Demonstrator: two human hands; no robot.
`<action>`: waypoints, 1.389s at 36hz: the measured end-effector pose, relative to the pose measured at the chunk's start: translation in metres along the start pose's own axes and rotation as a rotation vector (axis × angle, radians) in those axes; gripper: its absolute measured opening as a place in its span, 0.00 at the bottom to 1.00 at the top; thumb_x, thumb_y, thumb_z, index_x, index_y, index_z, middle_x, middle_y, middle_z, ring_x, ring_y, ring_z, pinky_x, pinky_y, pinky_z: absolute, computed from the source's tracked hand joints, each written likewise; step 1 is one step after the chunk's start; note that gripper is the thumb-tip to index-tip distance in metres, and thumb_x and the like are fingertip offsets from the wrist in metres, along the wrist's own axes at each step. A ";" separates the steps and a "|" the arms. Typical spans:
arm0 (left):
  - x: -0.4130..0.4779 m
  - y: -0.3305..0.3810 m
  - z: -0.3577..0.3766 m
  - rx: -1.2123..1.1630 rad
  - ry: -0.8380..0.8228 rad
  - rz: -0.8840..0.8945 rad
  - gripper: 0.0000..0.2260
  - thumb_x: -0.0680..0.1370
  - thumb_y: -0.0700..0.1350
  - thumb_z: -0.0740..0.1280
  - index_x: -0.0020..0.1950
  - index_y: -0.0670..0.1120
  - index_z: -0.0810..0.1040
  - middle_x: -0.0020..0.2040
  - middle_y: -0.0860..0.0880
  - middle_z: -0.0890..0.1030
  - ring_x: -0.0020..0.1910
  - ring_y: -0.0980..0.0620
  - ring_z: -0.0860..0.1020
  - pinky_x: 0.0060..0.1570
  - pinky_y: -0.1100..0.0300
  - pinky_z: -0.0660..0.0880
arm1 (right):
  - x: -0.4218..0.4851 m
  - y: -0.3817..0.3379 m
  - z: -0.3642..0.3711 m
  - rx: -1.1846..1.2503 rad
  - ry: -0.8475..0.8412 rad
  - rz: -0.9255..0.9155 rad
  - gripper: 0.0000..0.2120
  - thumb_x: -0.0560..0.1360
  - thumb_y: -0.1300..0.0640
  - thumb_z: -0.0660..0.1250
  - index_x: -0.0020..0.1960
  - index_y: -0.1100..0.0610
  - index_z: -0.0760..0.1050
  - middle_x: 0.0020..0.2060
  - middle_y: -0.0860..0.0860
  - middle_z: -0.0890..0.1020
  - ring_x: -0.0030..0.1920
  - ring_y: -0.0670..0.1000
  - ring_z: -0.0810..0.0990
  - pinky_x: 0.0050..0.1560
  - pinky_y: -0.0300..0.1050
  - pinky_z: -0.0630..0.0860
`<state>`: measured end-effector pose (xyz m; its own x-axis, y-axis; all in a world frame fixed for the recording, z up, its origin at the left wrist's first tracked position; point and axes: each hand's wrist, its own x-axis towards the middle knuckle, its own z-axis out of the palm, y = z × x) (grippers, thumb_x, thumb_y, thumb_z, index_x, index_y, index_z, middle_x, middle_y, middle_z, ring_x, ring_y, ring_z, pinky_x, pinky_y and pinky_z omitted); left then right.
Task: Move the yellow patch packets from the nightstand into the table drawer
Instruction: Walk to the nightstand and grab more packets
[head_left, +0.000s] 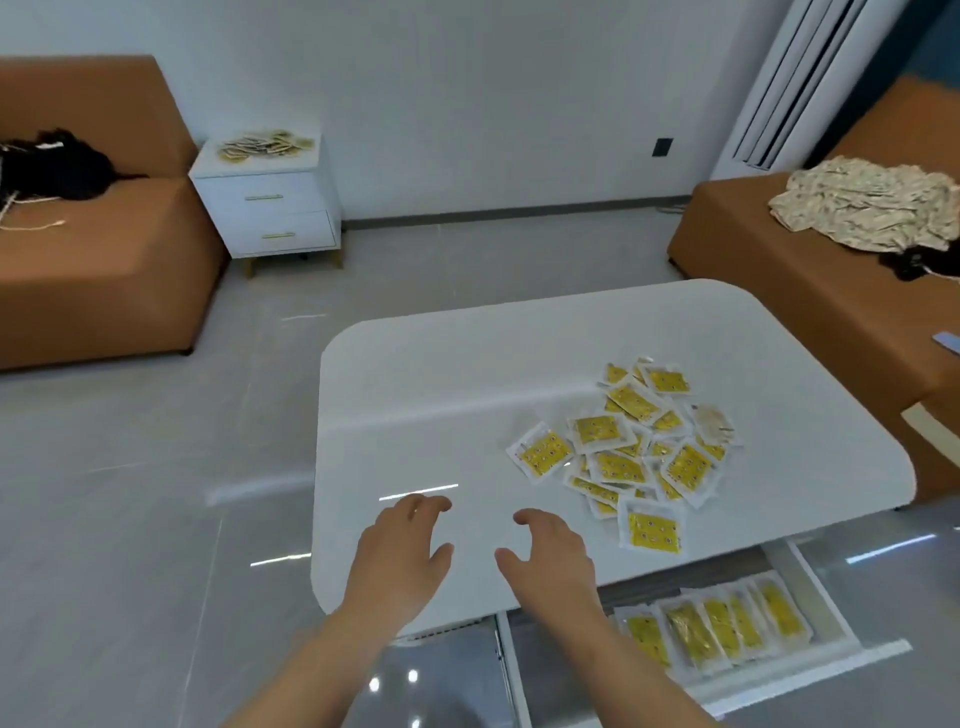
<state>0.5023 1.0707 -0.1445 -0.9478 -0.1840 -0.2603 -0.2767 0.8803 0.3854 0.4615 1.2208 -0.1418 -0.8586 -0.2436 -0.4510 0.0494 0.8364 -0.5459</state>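
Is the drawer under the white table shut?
No, the white table drawer is pulled out, and a row of yellow patch packets shows inside it.

The counter (467, 384) is glossy white. The yellow packets (623, 447) near its right edge are bright yellow with small dark dots and white borders; the row of packets (717, 629) in the white drawer (813, 587) shows the same yellow. The nightstand (267, 208) is white with gold handles. The left sofa (104, 270) and right sofa (779, 270) are orange-brown, and the cloth (862, 202) on the right one is cream with a fine pattern. The floor (130, 467) is pale grey.
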 end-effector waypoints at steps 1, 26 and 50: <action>0.002 -0.004 -0.004 0.009 -0.002 0.009 0.20 0.80 0.50 0.58 0.71 0.55 0.62 0.70 0.56 0.65 0.66 0.54 0.68 0.61 0.64 0.65 | 0.001 -0.005 0.001 -0.003 0.002 0.002 0.22 0.77 0.51 0.59 0.71 0.49 0.61 0.70 0.46 0.65 0.69 0.49 0.63 0.67 0.43 0.60; 0.145 -0.183 -0.147 0.102 0.025 0.133 0.20 0.79 0.50 0.59 0.71 0.53 0.62 0.70 0.54 0.66 0.67 0.52 0.67 0.61 0.59 0.66 | 0.122 -0.218 0.057 -0.093 0.116 0.026 0.22 0.78 0.52 0.57 0.72 0.51 0.61 0.70 0.49 0.65 0.69 0.52 0.64 0.65 0.45 0.62; 0.403 -0.402 -0.385 0.136 0.141 0.157 0.21 0.79 0.50 0.60 0.72 0.52 0.63 0.70 0.52 0.67 0.69 0.49 0.65 0.65 0.55 0.64 | 0.377 -0.546 0.074 -0.060 0.247 -0.135 0.23 0.77 0.52 0.58 0.71 0.51 0.61 0.71 0.49 0.64 0.70 0.53 0.63 0.68 0.47 0.60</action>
<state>0.1704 0.4739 -0.0637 -0.9928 -0.0915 -0.0771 -0.1100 0.9518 0.2862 0.1491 0.6358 -0.0659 -0.9540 -0.2340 -0.1872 -0.0979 0.8339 -0.5432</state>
